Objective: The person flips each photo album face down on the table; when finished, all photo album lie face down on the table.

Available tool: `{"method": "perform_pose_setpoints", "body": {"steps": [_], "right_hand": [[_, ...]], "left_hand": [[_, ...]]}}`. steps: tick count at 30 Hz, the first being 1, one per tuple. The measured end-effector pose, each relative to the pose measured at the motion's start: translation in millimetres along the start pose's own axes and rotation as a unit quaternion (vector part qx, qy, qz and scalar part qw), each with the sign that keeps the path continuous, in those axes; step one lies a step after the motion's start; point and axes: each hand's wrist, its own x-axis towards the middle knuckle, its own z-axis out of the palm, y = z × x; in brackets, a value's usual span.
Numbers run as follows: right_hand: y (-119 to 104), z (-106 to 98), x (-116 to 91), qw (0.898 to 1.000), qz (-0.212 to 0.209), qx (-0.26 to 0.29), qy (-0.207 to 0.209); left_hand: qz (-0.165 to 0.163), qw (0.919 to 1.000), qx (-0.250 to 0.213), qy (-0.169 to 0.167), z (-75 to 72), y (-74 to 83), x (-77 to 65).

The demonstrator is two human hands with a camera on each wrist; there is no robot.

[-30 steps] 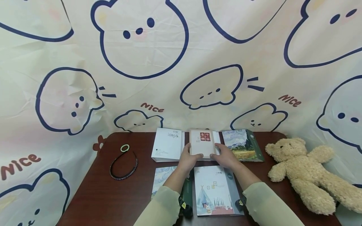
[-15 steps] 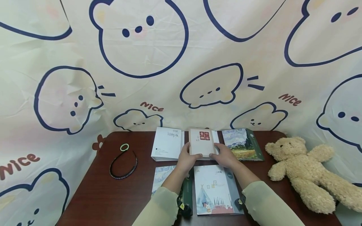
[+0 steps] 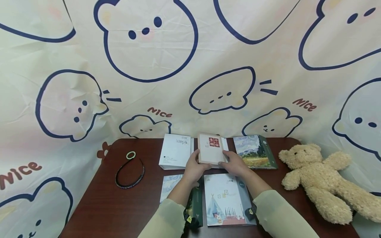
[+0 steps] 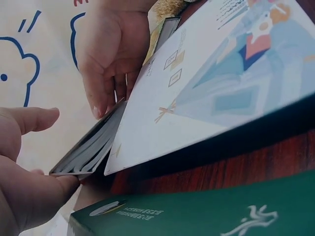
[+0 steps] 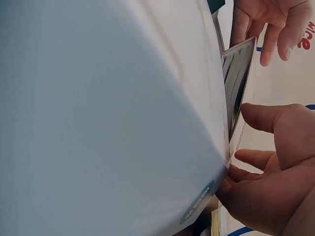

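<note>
A small cream photo album (image 3: 210,148) with a red block of characters on its cover is held between both hands in the head view. My left hand (image 3: 194,167) grips its left side, the thumb along the lower edge. On the opposite side my right hand (image 3: 235,163) grips the album's right edge and lower corner. Loose page edges of the album (image 4: 93,147) show between the hands in the left wrist view. Behind it, another white album is mostly hidden. Below the hands lies a white album (image 3: 223,201) with a tent drawing.
A white album (image 3: 175,152) lies left of the hands and a painted-landscape album (image 3: 253,152) right. A green-spined album (image 3: 196,205) is partly under the left forearm. A headband (image 3: 128,186), a green ring (image 3: 131,155) and a teddy bear (image 3: 318,181) flank them on the brown table (image 3: 98,205).
Both hands have shifted slightly left with the cream album, which now tilts a little more. The other albums, the headband and the bear stay where they were.
</note>
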Motion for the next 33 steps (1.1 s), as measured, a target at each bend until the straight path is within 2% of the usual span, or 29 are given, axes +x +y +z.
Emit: {"method": "perform_pose_setpoints", "body": {"steps": [9,16,24,33], "right_hand": [[-4,-2,-1,1.0,-0.005,0.007,-0.009],[-10,-5,-2,0.999,-0.001,0.04,-0.024],[-14,-3,-2,0.997,-0.004,0.064,-0.033],[-10,-1,2,0.993,-0.001,0.112,-0.046]], "left_hand": [[0.024,0.9996,-0.015,-0.006,-3.0,1.2,-0.5],[0.047,0.9985,-0.028,-0.002,-5.8,7.4,-3.9],[0.024,0.9989,-0.037,0.015,-10.6,9.2,-1.6],[0.031,0.9991,-0.026,0.015,-13.7,11.4,-2.9]]}}
